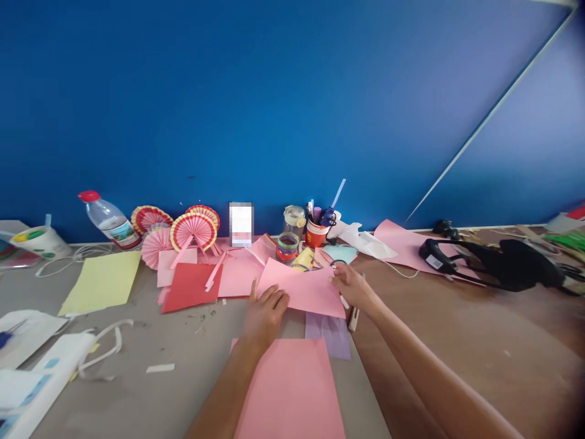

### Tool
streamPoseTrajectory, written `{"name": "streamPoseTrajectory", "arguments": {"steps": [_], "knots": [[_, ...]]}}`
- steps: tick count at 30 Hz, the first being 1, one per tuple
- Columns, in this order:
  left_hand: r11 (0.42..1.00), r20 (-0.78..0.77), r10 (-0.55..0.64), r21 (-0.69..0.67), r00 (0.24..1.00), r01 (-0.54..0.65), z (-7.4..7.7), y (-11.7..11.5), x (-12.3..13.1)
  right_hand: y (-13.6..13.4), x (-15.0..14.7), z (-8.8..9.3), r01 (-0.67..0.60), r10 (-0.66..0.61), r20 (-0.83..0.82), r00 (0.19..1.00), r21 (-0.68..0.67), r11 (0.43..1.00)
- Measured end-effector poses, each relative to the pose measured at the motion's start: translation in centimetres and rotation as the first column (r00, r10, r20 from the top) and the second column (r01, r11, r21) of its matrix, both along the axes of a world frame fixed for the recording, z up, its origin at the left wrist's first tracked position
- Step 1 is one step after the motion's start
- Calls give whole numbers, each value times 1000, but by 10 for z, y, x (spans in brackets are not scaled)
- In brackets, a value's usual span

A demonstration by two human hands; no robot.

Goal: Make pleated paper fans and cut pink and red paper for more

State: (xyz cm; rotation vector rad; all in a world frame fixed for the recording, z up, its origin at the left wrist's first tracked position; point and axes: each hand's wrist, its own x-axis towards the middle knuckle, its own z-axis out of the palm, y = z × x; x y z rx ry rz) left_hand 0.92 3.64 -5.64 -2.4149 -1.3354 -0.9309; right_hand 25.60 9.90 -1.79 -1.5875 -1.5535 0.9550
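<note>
A large blush-pink rectangular paper sheet (290, 390) lies nearest on the grey part of the worktop (183, 396), its long sides running away from the camera. Just beyond, a thin translucent purple sheet (336, 344) shows partly beneath a second, smaller pink paper sheet (304, 286), which sits between the two hands. This sheet's long axis runs left to right, its right end slanting slightly nearer. The left hand (267, 311) lies palm down, half open, fingers loosely spread on the sheet's left end; the right hand (354, 286) has bent fingers at its far right corner, though whether they pinch it I cannot tell. Farther back stand a red paper cup of pens (317, 233) with unreadable yellow marking, and a clear plastic bottle with a red cap (109, 219), its blue-green label illegible. A blue wall panel (274, 110) rises behind.
</note>
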Motion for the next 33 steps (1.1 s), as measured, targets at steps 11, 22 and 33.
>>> {"name": "streamPoseTrajectory", "arguments": {"steps": [11, 22, 33], "knots": [[1000, 7, 16, 18, 1000, -16, -15, 7, 3, 60, -79, 20, -494, 170, 678, 715, 318, 809], [986, -56, 104, -128, 993, -110, -18, 11, 4, 55, -79, 74, -489, -17, 736, 676, 466, 737], [974, -91, 117, -185, 989, -132, -18, 11, 3, 58, -51, 86, -425, -67, 627, 776, 599, 679]]}}
